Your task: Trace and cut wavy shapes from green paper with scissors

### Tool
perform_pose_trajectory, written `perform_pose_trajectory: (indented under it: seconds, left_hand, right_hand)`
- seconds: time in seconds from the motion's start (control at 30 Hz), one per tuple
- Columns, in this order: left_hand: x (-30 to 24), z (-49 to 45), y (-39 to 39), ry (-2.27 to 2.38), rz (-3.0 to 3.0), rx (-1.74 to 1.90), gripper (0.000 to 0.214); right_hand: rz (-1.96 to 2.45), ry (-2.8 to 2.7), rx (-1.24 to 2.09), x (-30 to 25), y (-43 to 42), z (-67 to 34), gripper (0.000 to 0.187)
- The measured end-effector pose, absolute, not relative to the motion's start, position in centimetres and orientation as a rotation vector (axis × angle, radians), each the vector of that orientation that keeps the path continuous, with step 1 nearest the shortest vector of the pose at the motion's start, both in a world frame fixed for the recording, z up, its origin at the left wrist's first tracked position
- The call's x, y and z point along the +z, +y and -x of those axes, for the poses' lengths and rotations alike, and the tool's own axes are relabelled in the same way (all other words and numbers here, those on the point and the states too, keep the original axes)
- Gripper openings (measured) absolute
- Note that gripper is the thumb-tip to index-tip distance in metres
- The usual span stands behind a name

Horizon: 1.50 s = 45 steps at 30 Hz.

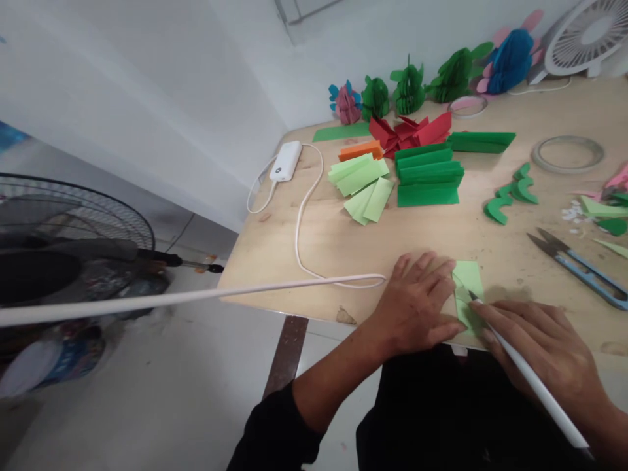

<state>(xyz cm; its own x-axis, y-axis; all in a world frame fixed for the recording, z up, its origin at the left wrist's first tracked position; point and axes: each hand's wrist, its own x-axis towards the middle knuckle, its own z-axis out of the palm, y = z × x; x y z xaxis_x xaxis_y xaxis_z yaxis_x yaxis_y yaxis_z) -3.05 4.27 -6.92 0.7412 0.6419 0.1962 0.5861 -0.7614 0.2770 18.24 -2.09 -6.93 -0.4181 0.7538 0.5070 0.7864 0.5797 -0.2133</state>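
Observation:
A small light green paper piece (468, 278) lies at the near edge of the wooden table (432, 229). My left hand (417, 304) lies flat on its left side, fingers stretched out, pressing it down. My right hand (544, 343) grips a white pen (534, 386) whose tip touches the paper's middle. The lower part of the paper is hidden under both hands.
Stacks of folded light green (363, 186), dark green (428, 175), orange (360, 150) and red (412, 133) paper lie mid-table. Thread snips (581, 267) and green cut shapes (510, 193) lie to the right. Finished honeycomb paper figures (407, 91) line the wall. A power bank (286, 161) with white cable sits left; a floor fan (63, 229) stands beside the table.

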Motion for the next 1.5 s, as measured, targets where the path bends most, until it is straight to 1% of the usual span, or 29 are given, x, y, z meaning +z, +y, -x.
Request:
perform_pose_trajectory:
  seconds: [0.23, 0.37, 0.47, 0.6, 0.67, 0.77, 0.87, 1.07, 1.2, 1.5]
  left_hand:
    - [-6.9, 3.2, 4.5, 0.961, -2.721, 0.383, 0.058]
    - [-7.0, 3.2, 4.5, 0.962, -2.698, 0.405, 0.059]
    - [-7.1, 3.2, 4.5, 0.957, -2.689, 0.42, 0.057]
    - [-7.1, 3.3, 4.4, 0.953, -2.684, 0.435, 0.057]
    - [-7.1, 3.3, 4.4, 0.953, -2.681, 0.438, 0.057]
    - [-7.1, 3.4, 4.4, 0.949, -2.685, 0.433, 0.057]
    - [-7.0, 3.4, 4.4, 0.945, -2.69, 0.427, 0.056]
    - [-6.9, 3.6, 4.5, 0.925, -2.697, 0.411, 0.051]
    - [-6.9, 3.5, 4.6, 0.913, -2.71, 0.413, 0.049]
    - [-6.7, 3.6, 4.6, 0.906, -2.718, 0.405, 0.048]
  right_hand:
    - [1.143, -2.3, -0.171, -6.8, -1.7, -18.5, 0.026]
    - [1.177, -2.252, -0.151, -6.3, -1.5, -18.3, 0.03]
    - [1.227, -2.139, 0.002, -5.7, -1.5, -17.9, 0.033]
    - [1.426, -1.937, 0.277, -4.8, -0.8, -17.5, 0.024]
    - [1.528, -1.846, 0.36, -4.5, -0.1, -17.4, 0.019]
    - [1.678, -1.725, 0.477, -4.3, 1.0, -17.2, 0.022]
    - [1.732, -1.674, 0.542, -4.3, 1.6, -16.9, 0.026]
    - [1.743, -1.671, 0.524, -4.4, 1.6, -16.7, 0.025]
    - [1.716, -1.661, 0.497, -4.8, 1.5, -16.9, 0.028]
    - [1.727, -1.688, 0.51, -4.9, 1.8, -16.7, 0.028]
